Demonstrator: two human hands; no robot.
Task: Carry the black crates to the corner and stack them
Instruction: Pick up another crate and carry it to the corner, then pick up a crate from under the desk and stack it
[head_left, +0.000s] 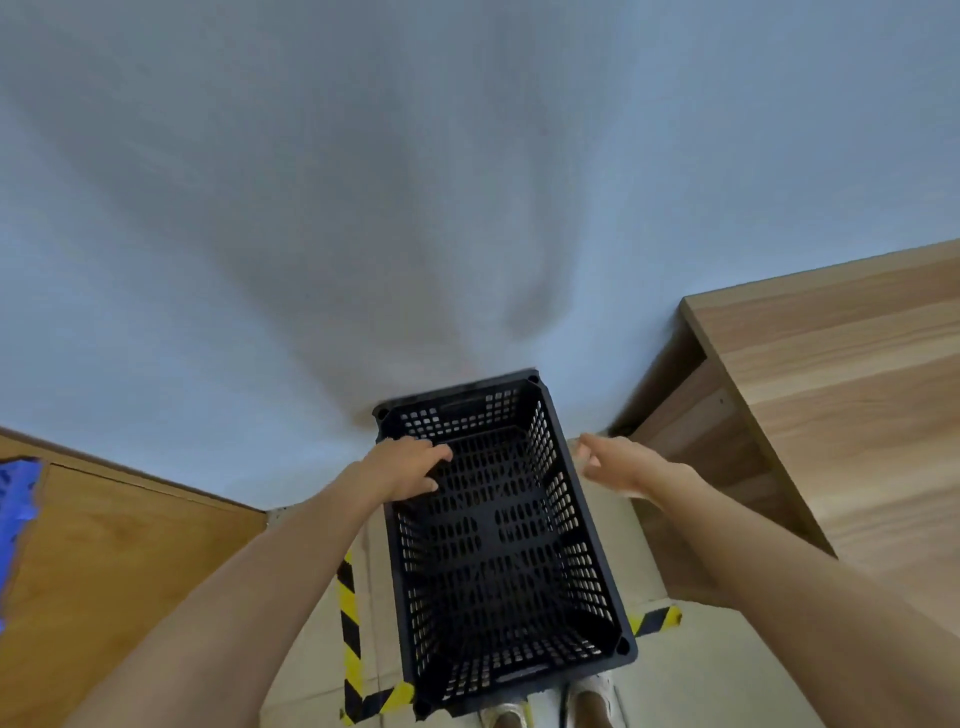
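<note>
A black perforated crate (498, 540) stands against the pale wall, between two wooden pieces of furniture; whether another crate lies beneath it is hidden. Its inside holds nothing. My left hand (408, 467) rests on the crate's left rim near the far corner, fingers curled over the edge into the crate. My right hand (618, 462) hovers just right of the crate's right rim, fingers spread and apart from it.
A light wooden table (841, 395) stands close on the right, a brown wooden cabinet (130, 561) on the left with something blue (18, 509) at its edge. Yellow-black tape (350, 623) marks the floor around the crate. My shoes (545, 706) show below.
</note>
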